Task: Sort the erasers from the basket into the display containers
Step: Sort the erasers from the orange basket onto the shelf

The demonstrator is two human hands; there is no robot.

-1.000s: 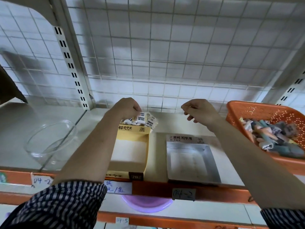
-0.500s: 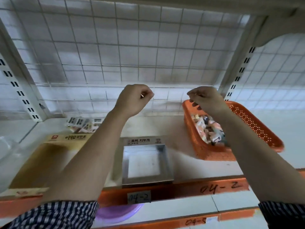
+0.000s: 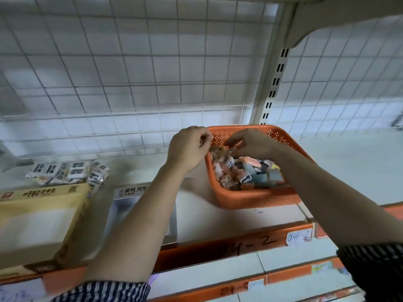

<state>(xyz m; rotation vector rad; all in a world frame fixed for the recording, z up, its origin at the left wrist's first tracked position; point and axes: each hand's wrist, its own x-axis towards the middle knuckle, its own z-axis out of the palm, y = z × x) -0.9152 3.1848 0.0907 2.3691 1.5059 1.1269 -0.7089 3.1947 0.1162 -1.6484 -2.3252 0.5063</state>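
Both hands up over the orange basket [image 3: 250,199]. At the basket's left back corner: left hand [image 3: 189,149], fingers curled in. Just above the erasers [image 3: 250,173] inside the basket: right hand [image 3: 250,142], fingertips bunched and pointing down at the pile. Too blurry to tell whether holding an eraser or nothing, for either hand. Erasers heaped in the basket, mostly toward its front and right.

Things to watch out for:
- Easy to grab two at once from such a jumbled pile, and then to put the wrong kind in a box.
- Easy to drop one onto the shelf [image 3: 218,216] on the way left from the basket, with only a loose pinch on something so small.
- Could bump the basket's left wall with the left wrist and shove it sideways.
- Could miss the grey box [image 3: 130,190], just left of the basket and half hidden under the left arm.

Counting now:
- One basket.
- Two boxes left of the basket: grey box close by, yellow box [image 3: 43,205] farther left.
- Two hands.
- Wrapped packs [image 3: 69,171], far left of the basket and level with its back: maybe four or five, too blurry to be sure.
- Erasers in the basket: lots, more than ten, too mixed up to count properly.
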